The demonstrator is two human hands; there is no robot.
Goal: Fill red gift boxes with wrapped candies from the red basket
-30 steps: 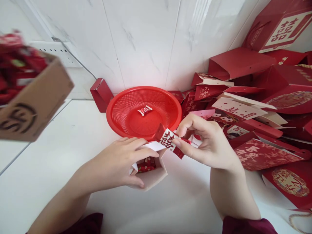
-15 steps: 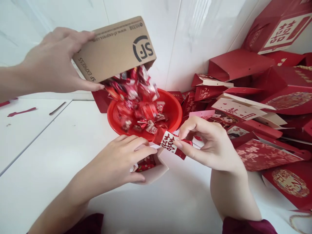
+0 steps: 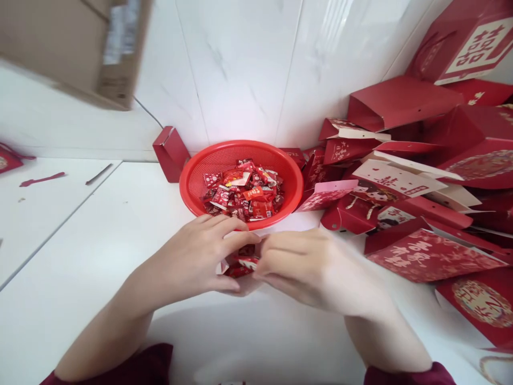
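Note:
My left hand (image 3: 200,251) curves around the left side of a small gift box (image 3: 250,291) with pale walls, its thumb at the near side and its fingers along the far edge. My right hand (image 3: 304,267) is at the box's mouth, fingers pinched on a red and white wrapped candy (image 3: 248,262) that is mostly inside. Other red wrappers show between the two hands, but most of the box is hidden. Just beyond my hands stands a red plastic basket (image 3: 192,176) with a heap of red wrapped candies (image 3: 240,195).
Many red gift boxes (image 3: 436,256) crowd the right side, some with pale flaps. A small red box (image 3: 172,155) stands left of the basket against the tiled wall. A blurred cardboard carton (image 3: 56,43) hangs at upper left. Red strips (image 3: 42,179) lie on the white table.
Another person's hand, tipping candies from the carton into the basket, has left view, and the carton has moved up and left. My right hand has brought the candy down into the box.

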